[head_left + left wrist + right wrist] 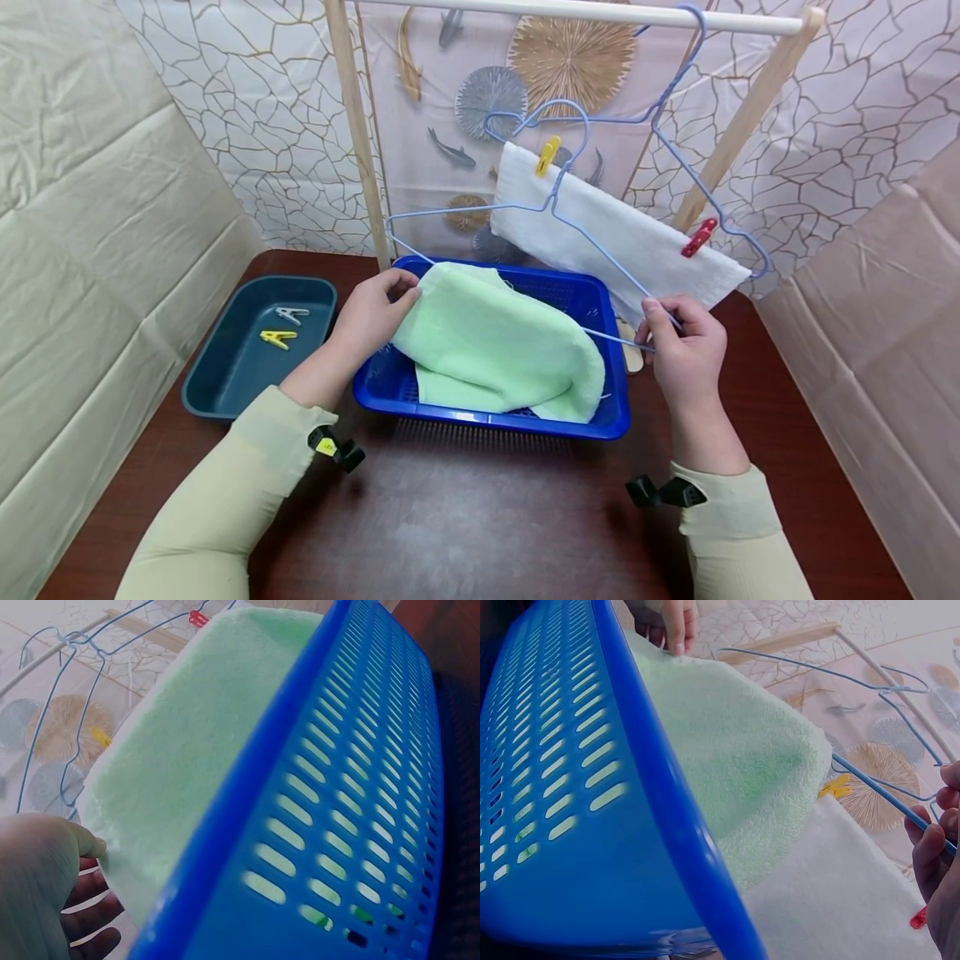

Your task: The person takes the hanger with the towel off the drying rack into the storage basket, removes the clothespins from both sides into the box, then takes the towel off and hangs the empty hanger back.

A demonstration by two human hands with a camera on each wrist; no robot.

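A light green towel is draped over the lower bar of a blue wire hanger, its lower part lying in the blue plastic basket. My left hand pinches the towel's upper left corner between thumb and fingers. At the hanger's right end, my right hand grips the wire. In the left wrist view, the thumb presses the towel's edge. The right wrist view has the fingers curled round the hanger bar. The basket's wall hides part of the towel in both wrist views.
Behind, a white towel hangs on another blue hanger with a yellow clip and a red clip. A wooden rack carries a white rod. At left, a dark teal tray holds a grey clothespin and a yellow clothespin.
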